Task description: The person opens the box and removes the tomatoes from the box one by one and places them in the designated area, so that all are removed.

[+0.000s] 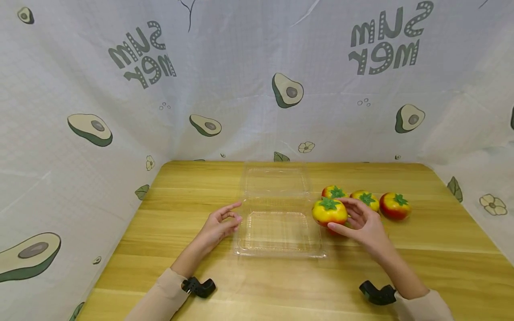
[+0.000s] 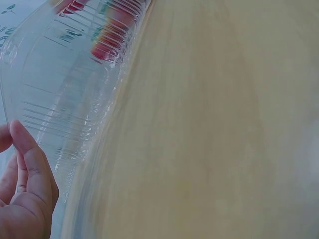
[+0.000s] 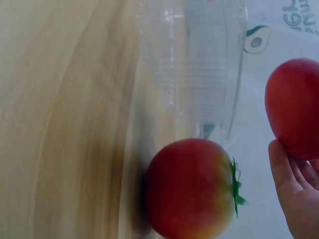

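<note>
A clear plastic box [image 1: 281, 255] lies on the table with its hinged lid [image 1: 277, 171] folded back. At the box's left rim, my left hand [image 1: 218, 228] pinches the edge between thumb and index finger; the left wrist view shows this hand [image 2: 32, 184] at the rim. My right hand [image 1: 367, 225] holds a yellow-and-red tomato [image 1: 328, 214], green leaves up, above the table by the box's right side. In the right wrist view the held tomato [image 3: 296, 107] is raised, and another tomato [image 3: 189, 189] sits on the table below it.
Behind my right hand stand more tomatoes: one at the left [image 1: 332, 191], a middle tomato [image 1: 366, 198] and a right tomato [image 1: 395, 207]. The hand and the held fruit partly hide others. A white curtain [image 1: 241, 89] printed with avocados surrounds the wooden table [image 1: 160, 258].
</note>
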Demonstrator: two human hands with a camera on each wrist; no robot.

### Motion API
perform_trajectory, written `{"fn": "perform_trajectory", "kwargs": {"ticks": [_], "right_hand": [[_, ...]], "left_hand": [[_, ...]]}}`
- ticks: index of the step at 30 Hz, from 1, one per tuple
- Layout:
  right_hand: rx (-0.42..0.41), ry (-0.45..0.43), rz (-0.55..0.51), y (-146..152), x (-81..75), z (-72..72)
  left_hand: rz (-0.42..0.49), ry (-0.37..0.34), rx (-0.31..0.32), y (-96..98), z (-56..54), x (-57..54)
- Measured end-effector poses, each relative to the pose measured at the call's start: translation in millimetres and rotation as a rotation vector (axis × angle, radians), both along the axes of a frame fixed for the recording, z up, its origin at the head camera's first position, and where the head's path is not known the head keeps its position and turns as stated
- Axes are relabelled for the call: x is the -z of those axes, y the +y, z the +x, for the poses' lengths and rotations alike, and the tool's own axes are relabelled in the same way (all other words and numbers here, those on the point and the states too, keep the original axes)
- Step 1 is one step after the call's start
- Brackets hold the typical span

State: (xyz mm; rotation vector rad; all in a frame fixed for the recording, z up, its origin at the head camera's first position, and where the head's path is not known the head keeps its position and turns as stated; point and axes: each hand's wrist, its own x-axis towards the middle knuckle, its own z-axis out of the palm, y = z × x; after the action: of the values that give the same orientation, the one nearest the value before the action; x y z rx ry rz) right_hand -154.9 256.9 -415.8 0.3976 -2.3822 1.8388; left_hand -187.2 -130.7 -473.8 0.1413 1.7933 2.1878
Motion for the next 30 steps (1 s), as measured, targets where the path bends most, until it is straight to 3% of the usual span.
{"fn": "perform_trajectory", "kwargs": {"ticks": [8, 15, 22, 30], "right_hand": [[0.009, -0.004, -0.046, 10.8, -2.3, 1.3], [0.015, -0.004, -0.147, 22.2, -0.2, 2.5], [0.062, -0.024, -0.138, 34.2, 2.1, 5.1], [0.069, -0.040, -0.243, 43.8, 5.3, 8.1]], "left_hand": [[0.006, 0.004, 0.011, -0.2, 0.7, -0.9], [0.006, 0.003, 0.010, 0.2, 0.6, -0.4], [0.006, -0.002, 0.006, 0.4, 0.9, -1.2], [0.001, 0.004, 0.006, 0.7, 1.5, -1.3]]}}
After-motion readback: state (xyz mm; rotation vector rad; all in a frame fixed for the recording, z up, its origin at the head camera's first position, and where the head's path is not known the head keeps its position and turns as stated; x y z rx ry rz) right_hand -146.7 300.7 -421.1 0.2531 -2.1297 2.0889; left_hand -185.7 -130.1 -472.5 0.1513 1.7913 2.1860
